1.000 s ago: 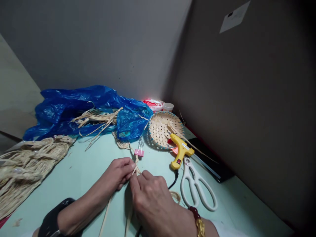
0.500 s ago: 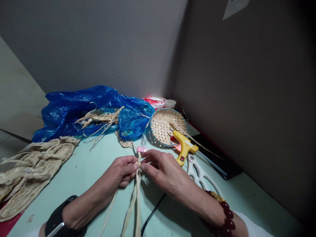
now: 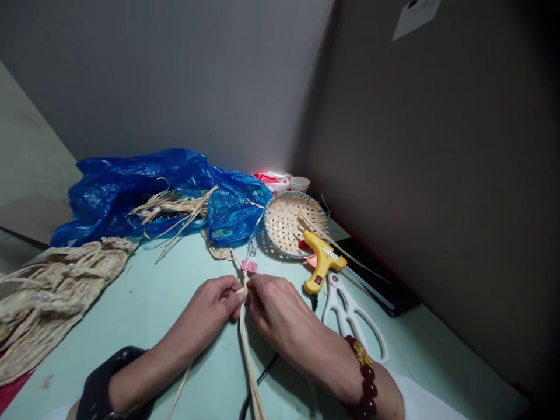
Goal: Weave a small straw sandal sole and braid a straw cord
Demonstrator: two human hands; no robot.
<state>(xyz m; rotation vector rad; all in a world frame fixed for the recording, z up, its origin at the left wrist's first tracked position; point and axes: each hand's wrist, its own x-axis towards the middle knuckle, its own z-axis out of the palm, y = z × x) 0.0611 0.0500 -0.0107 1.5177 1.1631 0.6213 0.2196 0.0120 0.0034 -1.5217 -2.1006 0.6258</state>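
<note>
Pale flat straw strands (image 3: 246, 344) run down toward me from a short braid (image 3: 245, 279), whose upper end is caught in a pink binder clip (image 3: 249, 266). My left hand (image 3: 221, 297) pinches the strands between thumb and forefinger, just below the clip. Close against it, my right hand (image 3: 273, 297) has its fingers curled in on the braid from the right; its fingertips are partly hidden. One loose strand trails out beneath my left wrist.
A blue plastic bag (image 3: 175, 169) holding a straw bundle (image 3: 175, 205) lies behind. Braided straw pieces (image 3: 65, 291) are piled at left. Right of the hands are a woven basket (image 3: 284, 224), yellow glue gun (image 3: 324, 259), white scissors (image 3: 350, 312) and a black flat object (image 3: 402, 297). A cup (image 3: 300, 184) stands behind.
My right hand has turned and closed in on the braid, its fingers more curled. The hanging strands have shifted, with one no longer spread to the left of the others.
</note>
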